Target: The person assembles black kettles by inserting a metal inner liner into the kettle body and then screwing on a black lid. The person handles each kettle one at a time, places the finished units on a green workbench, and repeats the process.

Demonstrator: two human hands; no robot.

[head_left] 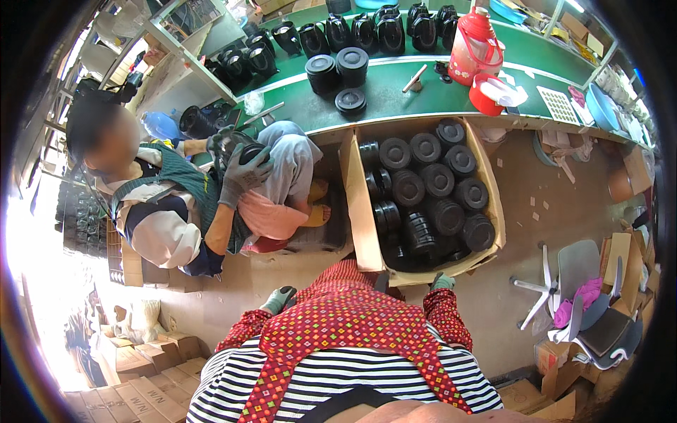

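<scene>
A: ok, what's where?
B: left grip (pixel 280 299) beside the patterned apron (pixel 345 303), right grip (pixel 442 281) at the near edge of the cardboard box (pixel 363 204). can't tell if either's clenched tbh
A: black round parts (pixel 425 148)?
B: in that box, green bench (pixel 395 79) beyond

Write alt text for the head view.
Wearer's gloved right hand at the near edge of an open box of round black parts, left hand by the red apron. Left, a seated co-worker holds a dark item; beyond, black jugs on a green table.
</scene>
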